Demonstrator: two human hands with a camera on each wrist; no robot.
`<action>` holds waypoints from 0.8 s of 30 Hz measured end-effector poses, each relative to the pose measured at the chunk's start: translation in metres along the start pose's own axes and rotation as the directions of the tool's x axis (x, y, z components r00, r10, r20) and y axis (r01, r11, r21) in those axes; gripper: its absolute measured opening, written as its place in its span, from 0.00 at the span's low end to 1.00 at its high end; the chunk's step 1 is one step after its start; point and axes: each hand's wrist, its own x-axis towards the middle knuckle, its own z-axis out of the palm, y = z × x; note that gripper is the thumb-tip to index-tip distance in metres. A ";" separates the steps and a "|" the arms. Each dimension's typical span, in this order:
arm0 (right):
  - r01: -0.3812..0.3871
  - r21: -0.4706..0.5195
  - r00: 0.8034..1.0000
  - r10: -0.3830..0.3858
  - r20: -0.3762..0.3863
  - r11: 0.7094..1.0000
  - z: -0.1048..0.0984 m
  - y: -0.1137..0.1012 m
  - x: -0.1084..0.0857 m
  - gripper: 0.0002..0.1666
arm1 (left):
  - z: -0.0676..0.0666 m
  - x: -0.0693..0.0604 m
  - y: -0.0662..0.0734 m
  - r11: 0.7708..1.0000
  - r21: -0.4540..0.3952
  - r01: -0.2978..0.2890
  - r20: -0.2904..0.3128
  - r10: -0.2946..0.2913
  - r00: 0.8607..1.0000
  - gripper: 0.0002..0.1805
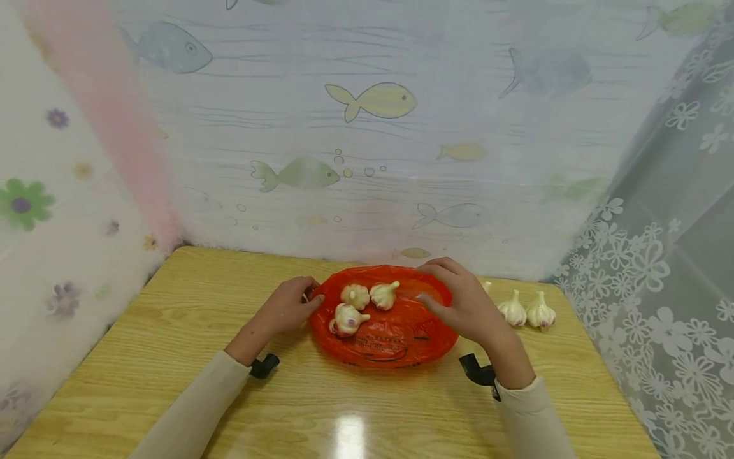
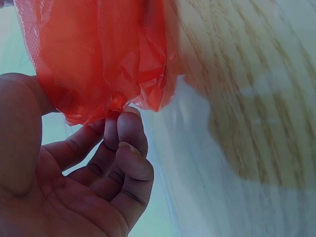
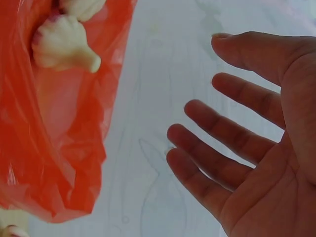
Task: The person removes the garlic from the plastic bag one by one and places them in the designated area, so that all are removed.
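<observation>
A red plastic bag (image 1: 413,325) lies spread in an oval on the table, its mouth facing up. Three garlic bulbs, one of them (image 1: 348,320) nearer the front, rest inside it toward the left. My left hand (image 1: 289,306) pinches the bag's left edge between thumb and curled fingers, as the left wrist view shows on the gathered plastic (image 2: 103,64). Over the bag's right rim hovers my right hand (image 1: 470,306), fingers spread and relaxed. In the right wrist view its palm is bare and apart from the bag (image 3: 54,163).
Right of the bag, two garlic bulbs (image 1: 513,309) (image 1: 541,311) stand on the wooden table (image 1: 355,408). Another bulb (image 1: 487,286) is mostly hidden behind my right hand. A fish-patterned curtain (image 1: 367,191) hangs at the table's back edge.
</observation>
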 end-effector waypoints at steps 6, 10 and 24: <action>0.010 0.026 0.998 -0.012 0.056 1.000 0.006 -0.004 0.005 0.25 | -0.001 -0.001 -0.002 1.000 0.000 -0.015 0.000 0.015 1.000 0.10; 0.032 0.018 0.995 -0.034 0.094 0.999 0.010 -0.007 0.009 0.26 | -0.001 -0.001 -0.001 1.000 0.000 -0.004 0.005 0.004 1.000 0.12; 0.058 -0.042 0.931 -0.039 0.362 0.997 0.026 -0.021 0.031 0.24 | 0.000 0.000 -0.001 1.000 -0.013 -0.011 0.011 0.011 1.000 0.11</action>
